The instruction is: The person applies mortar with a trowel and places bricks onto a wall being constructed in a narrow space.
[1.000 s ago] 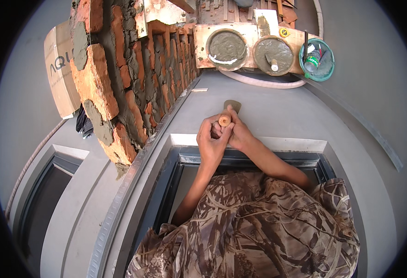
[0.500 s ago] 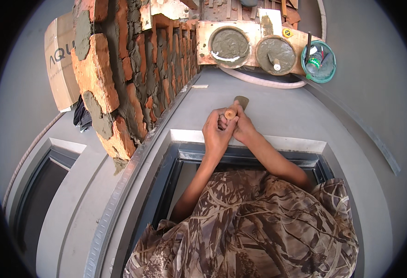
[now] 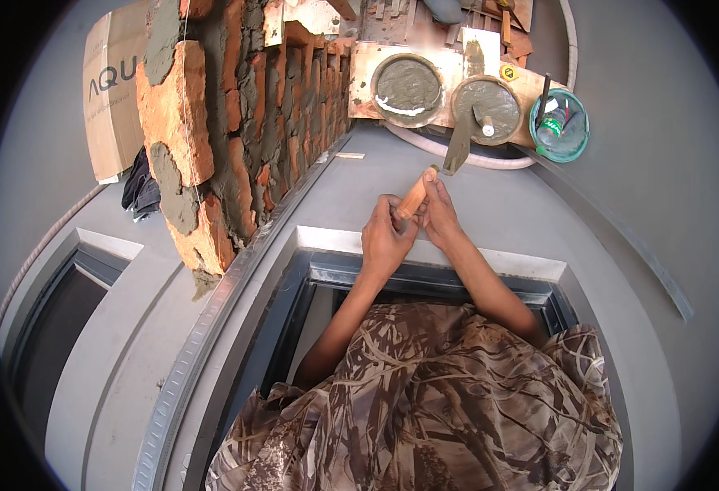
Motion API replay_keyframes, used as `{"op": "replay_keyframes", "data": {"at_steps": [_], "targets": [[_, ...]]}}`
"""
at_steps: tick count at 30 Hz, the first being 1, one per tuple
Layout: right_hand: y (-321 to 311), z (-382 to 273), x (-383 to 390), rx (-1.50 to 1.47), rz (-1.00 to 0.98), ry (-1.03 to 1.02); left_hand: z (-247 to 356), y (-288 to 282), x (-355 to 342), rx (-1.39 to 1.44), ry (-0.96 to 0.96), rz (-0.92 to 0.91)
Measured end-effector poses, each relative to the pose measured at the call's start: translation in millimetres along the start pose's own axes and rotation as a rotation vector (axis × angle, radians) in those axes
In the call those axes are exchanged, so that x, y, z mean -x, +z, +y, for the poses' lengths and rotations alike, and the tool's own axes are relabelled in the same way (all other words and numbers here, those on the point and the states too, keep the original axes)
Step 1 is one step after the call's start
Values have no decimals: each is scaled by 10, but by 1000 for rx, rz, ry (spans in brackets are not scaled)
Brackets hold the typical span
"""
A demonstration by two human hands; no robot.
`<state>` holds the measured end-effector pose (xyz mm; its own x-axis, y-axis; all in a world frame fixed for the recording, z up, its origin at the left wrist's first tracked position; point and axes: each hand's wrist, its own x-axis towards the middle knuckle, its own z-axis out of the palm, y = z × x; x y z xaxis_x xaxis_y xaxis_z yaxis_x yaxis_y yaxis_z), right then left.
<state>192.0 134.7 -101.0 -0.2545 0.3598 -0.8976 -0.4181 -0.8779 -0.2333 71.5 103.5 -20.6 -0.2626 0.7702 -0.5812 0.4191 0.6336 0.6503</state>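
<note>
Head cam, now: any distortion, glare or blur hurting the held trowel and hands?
Head view: fisheye bows the long metal strip, black fills the corners; head view: pale board near the top looks nearly blown out; head view: held trowel, left hand and right hand read clearly, no obvious motion blur, light soft.

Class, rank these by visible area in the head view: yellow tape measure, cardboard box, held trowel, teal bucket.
Largest to smallest:
1. Cardboard box
2. Teal bucket
3. Held trowel
4. Yellow tape measure
</note>
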Motion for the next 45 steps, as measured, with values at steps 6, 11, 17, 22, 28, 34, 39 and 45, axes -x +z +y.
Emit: {"op": "replay_keyframes", "data": {"at_steps": [6,11,17,22,28,34,39,45], "targets": [[-198,-254,232,200,-104,-238,61,67,18,-55,131,-92],[-302,-399,620,302,-222,-494,238,96,104,-135,205,-172],[-360,-453,1055,355,-313,-734,479,43,371,4,287,-189],[-359,-495,1473,460,-348,-817,309,32,515,293,181,-281],[-452,-332,1608,425,-461,-839,275,-129,893,419,56,-351],[-563,-456,1482,7,-617,-488,385,-77,1202,416,379,-257],[-739,-462,1084,-357,-642,-238,677,-9,1270,302,515,-170],[-875,-403,587,-416,-583,-173,748,-1,1178,-19,668,-87]]}}
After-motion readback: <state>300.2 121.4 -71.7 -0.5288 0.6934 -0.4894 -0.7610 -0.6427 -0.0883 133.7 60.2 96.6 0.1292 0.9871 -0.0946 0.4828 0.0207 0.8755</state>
